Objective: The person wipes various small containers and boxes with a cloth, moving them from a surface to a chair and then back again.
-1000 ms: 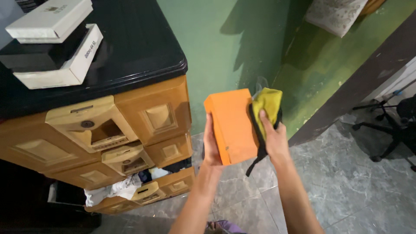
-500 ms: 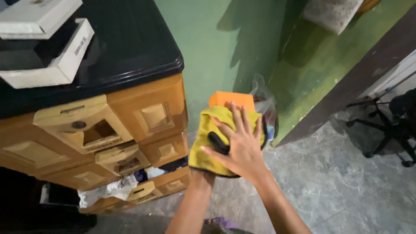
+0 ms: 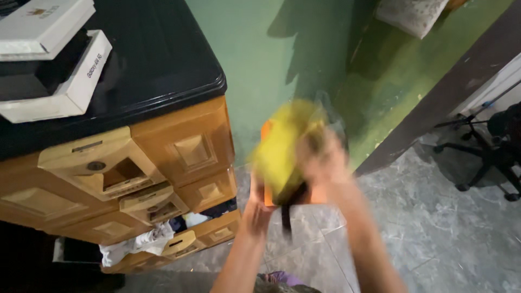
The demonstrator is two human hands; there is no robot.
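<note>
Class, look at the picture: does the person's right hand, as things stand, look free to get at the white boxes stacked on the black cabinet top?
Probably not right away. The right hand is pressing a yellow cloth against the orange box, and the white boxes lie far across the cabinet top, though nothing stands between.

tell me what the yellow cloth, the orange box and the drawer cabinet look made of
Yellow cloth: soft fabric, likely microfibre; blurred, so uncertain.
Orange box: flat matte faces, probably cardboard; mostly covered.
Drawer cabinet: wood or wood-look, warm glossy brown panels, with a shiny black top.
</note>
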